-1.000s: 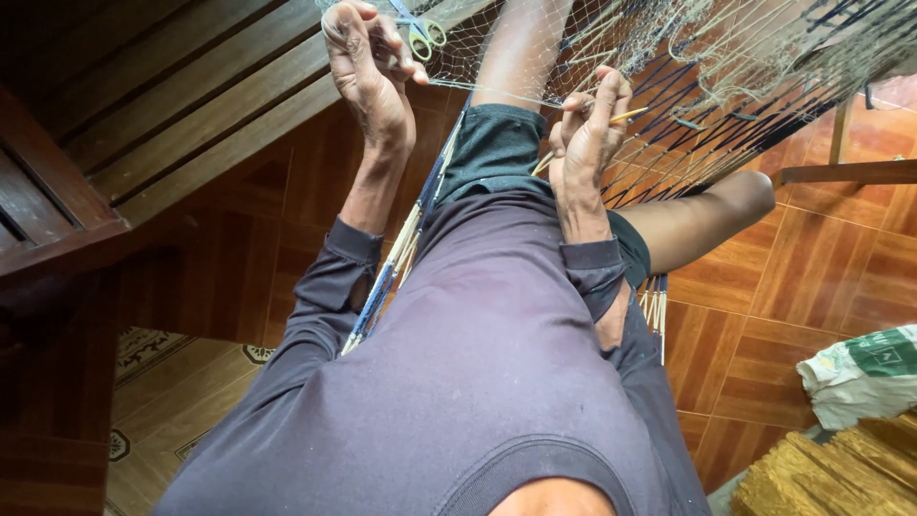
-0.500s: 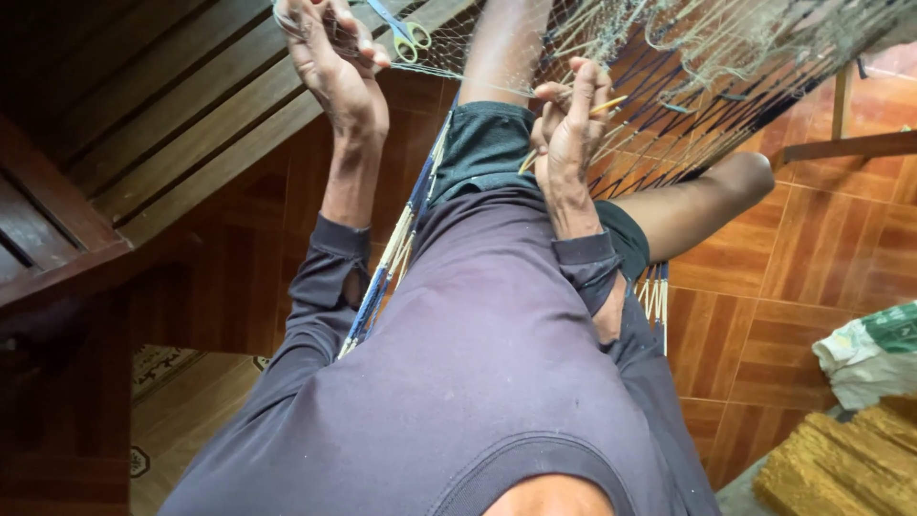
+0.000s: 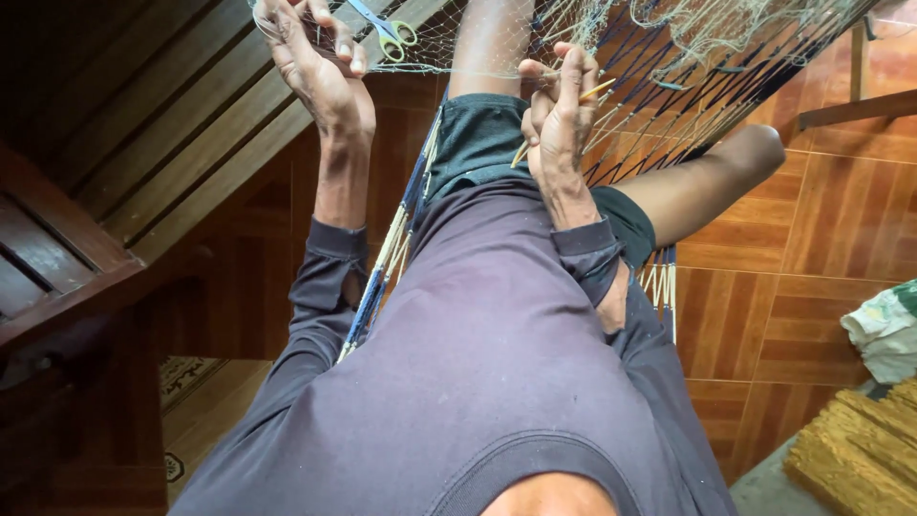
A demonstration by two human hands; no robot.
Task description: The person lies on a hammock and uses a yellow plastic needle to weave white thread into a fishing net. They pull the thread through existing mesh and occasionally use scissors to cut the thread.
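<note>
Head view, looking down the person's own body: both arms reach forward to a fine pale fishing net [image 3: 449, 48] stretched across the top of the frame. The left hand [image 3: 310, 62] is raised highest, forearm nearly straight, wrist bent back, and its fingers [image 3: 346, 53] are curled closed, pinching a fold of the net's mesh. Just beside that hand, on the net, lie scissors [image 3: 387, 33] with yellow-green handles and blue blades; the hand does not hold them.

The right hand [image 3: 559, 119] sits lower and nearer the body, elbow bent, with a dark sleeve pushed back from the wrist. Its fingers are drawn together around a thin yellowish netting needle [image 3: 597, 92], whose tip points off to the right while another end shows below the palm. The index finger stands up straight against the net's strands.

Under the thighs runs a hammock [image 3: 669, 105] of dark blue and cream cords. On the tiled floor to the right lie a crumpled sack [image 3: 884, 330] and a golden straw bundle [image 3: 860, 449].
</note>
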